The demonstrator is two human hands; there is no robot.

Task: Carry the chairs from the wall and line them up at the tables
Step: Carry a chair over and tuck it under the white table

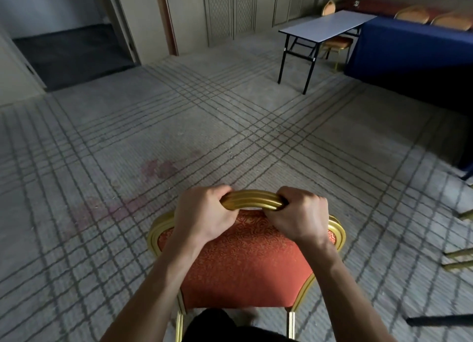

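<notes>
Grey plaid carpet (204, 137) fronts the white folding table (325, 25); well short of it, left hand (202, 213) and right hand (299, 213) clench the gold-framed red chair (245, 265), likely for carrying.

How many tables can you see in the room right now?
2. A white table stands bare at the far right, and a blue-covered table sits just to the right of it. More may be hidden past the right edge of the picture.

chair (245, 265): red cushion, gold frame, bottom centre | folding table (327, 24): white top, far right
</notes>
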